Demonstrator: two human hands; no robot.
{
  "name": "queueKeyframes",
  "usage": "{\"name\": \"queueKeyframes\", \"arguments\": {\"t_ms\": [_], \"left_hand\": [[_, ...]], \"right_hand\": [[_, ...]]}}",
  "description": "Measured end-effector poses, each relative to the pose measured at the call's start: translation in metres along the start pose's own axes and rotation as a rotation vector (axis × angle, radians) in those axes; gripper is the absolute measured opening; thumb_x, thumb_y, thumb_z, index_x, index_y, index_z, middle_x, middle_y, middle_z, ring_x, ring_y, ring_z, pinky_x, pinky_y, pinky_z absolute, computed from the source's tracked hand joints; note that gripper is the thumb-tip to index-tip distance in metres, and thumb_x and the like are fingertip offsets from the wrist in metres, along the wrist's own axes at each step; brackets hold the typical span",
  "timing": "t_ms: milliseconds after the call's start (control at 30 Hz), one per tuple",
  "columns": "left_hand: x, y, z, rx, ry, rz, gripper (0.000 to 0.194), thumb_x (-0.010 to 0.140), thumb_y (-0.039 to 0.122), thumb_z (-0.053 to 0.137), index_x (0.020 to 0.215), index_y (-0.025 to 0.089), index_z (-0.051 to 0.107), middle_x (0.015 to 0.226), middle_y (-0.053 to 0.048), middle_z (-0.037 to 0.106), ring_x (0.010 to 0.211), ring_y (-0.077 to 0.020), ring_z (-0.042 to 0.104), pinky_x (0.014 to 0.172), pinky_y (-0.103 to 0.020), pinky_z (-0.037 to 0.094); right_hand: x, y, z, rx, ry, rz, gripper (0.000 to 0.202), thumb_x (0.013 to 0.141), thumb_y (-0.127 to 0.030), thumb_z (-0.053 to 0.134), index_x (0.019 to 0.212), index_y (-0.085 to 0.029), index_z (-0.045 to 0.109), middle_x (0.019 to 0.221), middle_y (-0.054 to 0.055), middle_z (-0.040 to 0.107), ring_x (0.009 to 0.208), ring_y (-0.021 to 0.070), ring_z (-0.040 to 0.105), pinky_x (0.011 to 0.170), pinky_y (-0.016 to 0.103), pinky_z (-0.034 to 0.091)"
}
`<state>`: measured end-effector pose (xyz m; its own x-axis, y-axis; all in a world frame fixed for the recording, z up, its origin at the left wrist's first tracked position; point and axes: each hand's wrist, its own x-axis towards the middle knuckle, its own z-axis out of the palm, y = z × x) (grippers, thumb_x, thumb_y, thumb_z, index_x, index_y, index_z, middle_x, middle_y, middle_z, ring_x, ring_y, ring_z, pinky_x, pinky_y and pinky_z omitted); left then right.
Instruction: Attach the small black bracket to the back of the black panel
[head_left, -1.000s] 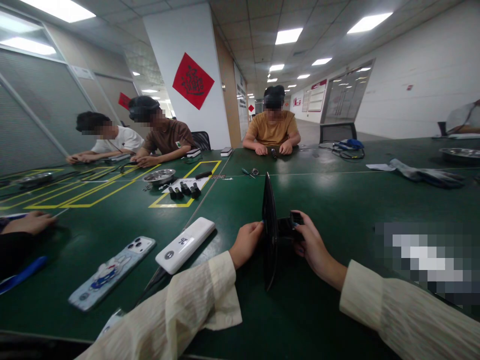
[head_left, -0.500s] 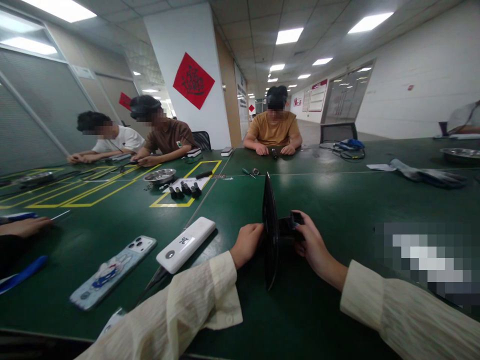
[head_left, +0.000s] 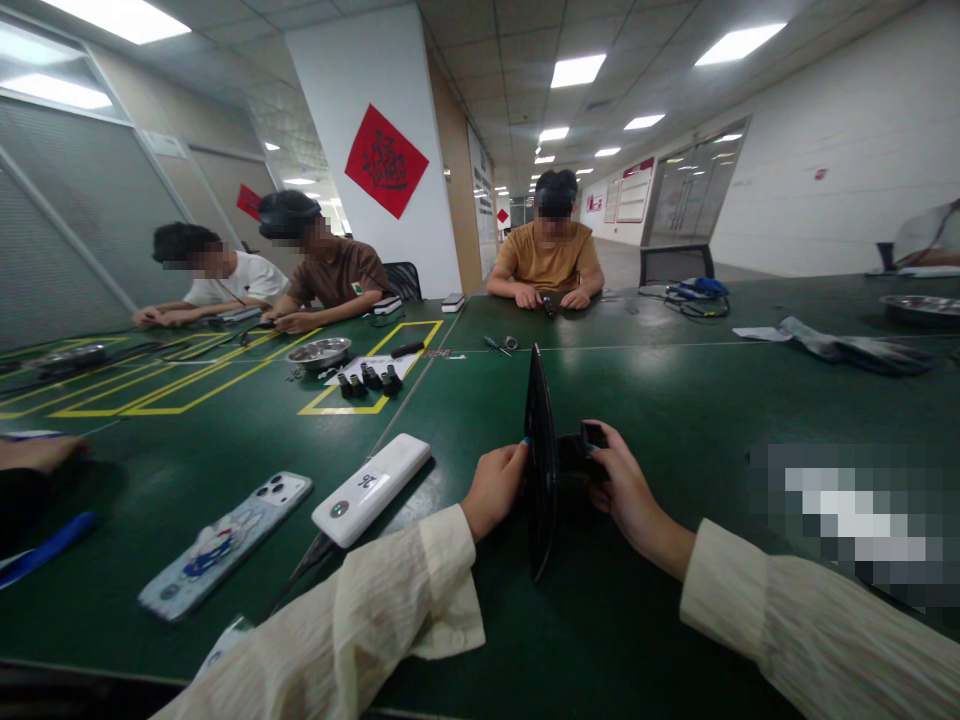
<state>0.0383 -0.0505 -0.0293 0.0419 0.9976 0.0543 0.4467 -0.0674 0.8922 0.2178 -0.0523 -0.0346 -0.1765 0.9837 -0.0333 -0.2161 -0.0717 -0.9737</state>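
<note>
A thin black panel [head_left: 541,470] stands upright, almost edge-on, above the green table [head_left: 465,610]. My left hand [head_left: 495,488] grips its left face, with the thumb on the surface and the other fingers partly hidden. Behind the panel, on its right side, a black bracket-like part [head_left: 573,455] sticks out. My right hand [head_left: 628,492] is closed round the outer end of that part, thumb on top. To the left of my left hand lie a white power bank [head_left: 373,489] marked 26 and a phone in a patterned case [head_left: 225,545].
Across the table sits a person in a tan shirt [head_left: 551,255]; two more people sit at the left. Several black cylinders [head_left: 370,380], a metal bowl [head_left: 319,353] and grey gloves [head_left: 855,350] lie farther off. Another person's hand [head_left: 41,455] rests at the left edge.
My left thumb has shifted slightly up on the panel; my right hand holds as before. The other person's hand at the left edge has moved left.
</note>
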Motion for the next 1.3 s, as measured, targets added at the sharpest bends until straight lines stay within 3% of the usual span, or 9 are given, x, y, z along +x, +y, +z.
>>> {"name": "queueKeyframes", "arguments": {"t_ms": [267, 533, 667, 833, 1033, 1300], "left_hand": [[0.0009, -0.0003, 0.001, -0.086, 0.02, 0.004, 0.048, 0.081, 0.055, 0.036, 0.06, 0.014, 0.052, 0.052, 0.001, 0.044, 0.054, -0.0129, 0.042, 0.059, -0.027, 0.04], [-0.0009, 0.0025, -0.0011, 0.017, 0.015, 0.005, 0.033, 0.08, 0.035, 0.037, 0.057, 0.016, 0.052, 0.057, -0.001, 0.052, 0.063, -0.0156, 0.049, 0.065, -0.027, 0.042], [-0.0007, 0.0041, -0.0015, -0.016, 0.007, -0.001, 0.03, 0.077, 0.033, 0.038, 0.054, 0.017, 0.048, 0.053, 0.0, 0.047, 0.06, -0.0149, 0.047, 0.063, -0.027, 0.042], [-0.0009, 0.0052, -0.0013, -0.027, 0.004, -0.032, 0.037, 0.079, 0.041, 0.038, 0.052, 0.017, 0.044, 0.049, 0.001, 0.04, 0.056, -0.0137, 0.042, 0.06, -0.027, 0.04], [-0.0014, 0.0007, 0.0001, 0.009, 0.016, -0.048, 0.047, 0.08, 0.052, 0.036, 0.052, 0.016, 0.047, 0.05, 0.0, 0.044, 0.056, -0.0144, 0.043, 0.056, -0.026, 0.037], [-0.0028, 0.0061, -0.0044, 0.155, -0.029, 0.061, 0.032, 0.079, 0.032, 0.033, 0.053, 0.017, 0.045, 0.056, -0.001, 0.047, 0.062, -0.0155, 0.046, 0.067, -0.028, 0.039]], "right_hand": [[0.0018, 0.0018, 0.0004, -0.01, 0.005, -0.013, 0.045, 0.077, -0.04, 0.049, 0.119, -0.028, 0.04, 0.066, -0.004, 0.048, 0.044, 0.0086, 0.041, 0.035, 0.017, 0.025], [0.0024, 0.0035, -0.0009, 0.004, 0.001, -0.009, 0.043, 0.077, -0.039, 0.049, 0.118, -0.029, 0.041, 0.07, -0.004, 0.049, 0.047, 0.0088, 0.044, 0.035, 0.016, 0.026], [0.0025, 0.0047, -0.0014, -0.004, -0.014, -0.011, 0.044, 0.078, -0.04, 0.049, 0.119, -0.028, 0.04, 0.067, -0.004, 0.048, 0.045, 0.0085, 0.042, 0.035, 0.016, 0.025], [0.0028, 0.0039, -0.0011, -0.006, -0.016, -0.024, 0.044, 0.078, -0.041, 0.049, 0.119, -0.028, 0.04, 0.063, -0.005, 0.046, 0.042, 0.0078, 0.04, 0.034, 0.016, 0.024], [0.0011, 0.0013, -0.0008, 0.016, 0.0, 0.0, 0.045, 0.077, -0.041, 0.05, 0.119, -0.029, 0.04, 0.071, -0.003, 0.049, 0.048, 0.0091, 0.045, 0.036, 0.017, 0.027], [0.0024, 0.002, 0.0006, 0.013, 0.017, -0.009, 0.044, 0.076, -0.04, 0.05, 0.118, -0.028, 0.041, 0.07, -0.004, 0.048, 0.048, 0.009, 0.044, 0.036, 0.016, 0.025]]}}
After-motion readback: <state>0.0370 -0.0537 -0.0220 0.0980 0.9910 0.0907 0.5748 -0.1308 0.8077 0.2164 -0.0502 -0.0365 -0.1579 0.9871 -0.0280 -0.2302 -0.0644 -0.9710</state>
